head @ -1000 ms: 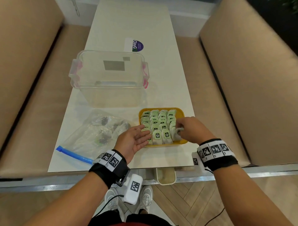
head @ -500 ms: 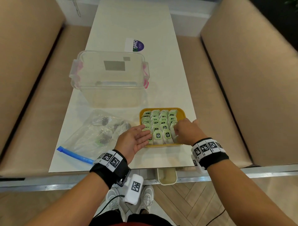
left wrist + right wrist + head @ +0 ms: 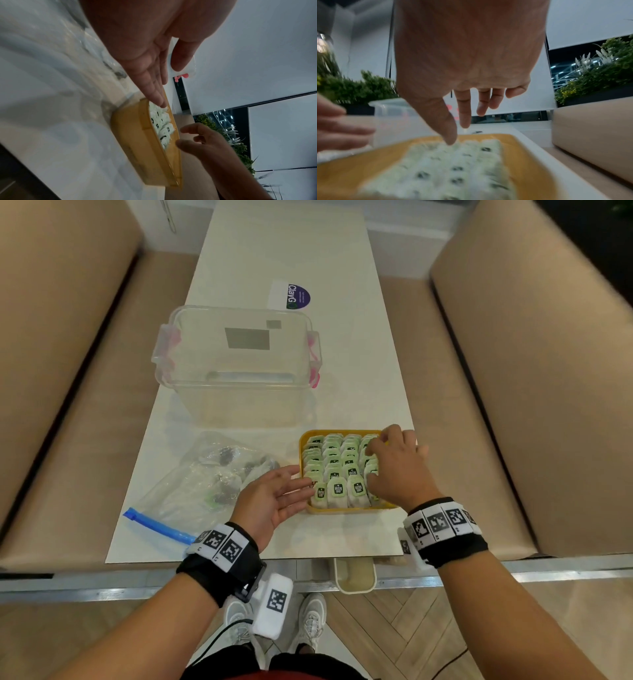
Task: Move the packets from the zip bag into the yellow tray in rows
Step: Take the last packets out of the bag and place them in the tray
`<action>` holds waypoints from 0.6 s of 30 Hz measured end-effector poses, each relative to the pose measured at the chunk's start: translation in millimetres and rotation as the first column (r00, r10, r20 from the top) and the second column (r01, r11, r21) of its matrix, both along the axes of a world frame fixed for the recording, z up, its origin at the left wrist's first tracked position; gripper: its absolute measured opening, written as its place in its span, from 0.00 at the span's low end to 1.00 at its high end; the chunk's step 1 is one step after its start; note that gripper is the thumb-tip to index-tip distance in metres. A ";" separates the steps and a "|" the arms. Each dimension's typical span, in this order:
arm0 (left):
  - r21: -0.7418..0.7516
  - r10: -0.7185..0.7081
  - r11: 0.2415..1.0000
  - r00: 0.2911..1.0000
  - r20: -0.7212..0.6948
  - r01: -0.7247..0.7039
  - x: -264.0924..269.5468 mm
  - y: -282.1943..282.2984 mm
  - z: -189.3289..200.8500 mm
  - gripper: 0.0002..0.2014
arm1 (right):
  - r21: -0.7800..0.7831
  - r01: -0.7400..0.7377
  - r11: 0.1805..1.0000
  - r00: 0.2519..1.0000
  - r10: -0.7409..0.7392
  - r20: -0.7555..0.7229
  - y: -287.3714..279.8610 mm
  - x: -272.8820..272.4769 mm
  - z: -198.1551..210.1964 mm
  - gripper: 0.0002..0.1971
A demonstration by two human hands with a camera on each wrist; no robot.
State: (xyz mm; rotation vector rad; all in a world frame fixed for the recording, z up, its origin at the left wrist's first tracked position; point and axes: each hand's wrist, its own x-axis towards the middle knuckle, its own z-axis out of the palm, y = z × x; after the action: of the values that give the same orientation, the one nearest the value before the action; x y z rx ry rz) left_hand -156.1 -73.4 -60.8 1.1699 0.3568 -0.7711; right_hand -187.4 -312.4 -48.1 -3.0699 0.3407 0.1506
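White table (image 3: 281, 261): tray (image 3: 342, 510) with packets (image 3: 337, 470) in rows; left hand (image 3: 270, 501) flat against its left side, right hand (image 3: 397, 470) loose-fingered above, holding nothing.

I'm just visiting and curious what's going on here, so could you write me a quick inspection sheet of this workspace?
Surface: long white tabletop between beige cushioned benches.
Job's things: yellow plastic tray filled with rows of pale green packets; clear zip bag with a blue seal lies left of it, a few dark items inside.
Clutter: empty clear plastic box with pink clips; purple round sticker.
Hands: left hand open, straight fingers at the tray's left edge; right hand over the right-hand rows, fingers relaxed, holding nothing.
Cables: thin black cable near the floor.
Surroundings: herringbone wood floor, green plants.
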 end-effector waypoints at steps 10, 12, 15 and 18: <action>0.407 0.035 0.891 0.925 0.378 -0.200 -13.9 131.2 4.8 0.13 | 0.125 -0.318 0.940 0.908 0.264 0.324 136.7 14.3 -0.9 0.13; 0.538 0.024 0.807 0.922 0.386 -0.246 -16.1 159.1 -2.8 0.14 | 0.151 -0.425 0.893 0.878 0.365 0.311 166.7 12.6 -7.8 0.12; 0.738 -0.121 0.656 0.943 0.310 -0.158 -19.4 188.4 -20.9 0.16 | 0.220 -0.486 0.846 0.870 0.445 0.213 204.8 7.5 -20.9 0.21; 0.855 -0.387 0.516 0.876 0.287 -0.052 -25.7 194.7 -36.1 0.16 | 0.217 -0.461 0.861 0.886 0.460 0.056 231.2 3.7 -36.0 0.27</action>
State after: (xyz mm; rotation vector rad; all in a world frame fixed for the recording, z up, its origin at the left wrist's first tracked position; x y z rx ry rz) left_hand -181.7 121.3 -96.9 2.3242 0.2116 -0.4366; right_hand -183.7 -81.2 -84.1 -2.8598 -0.3967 0.1872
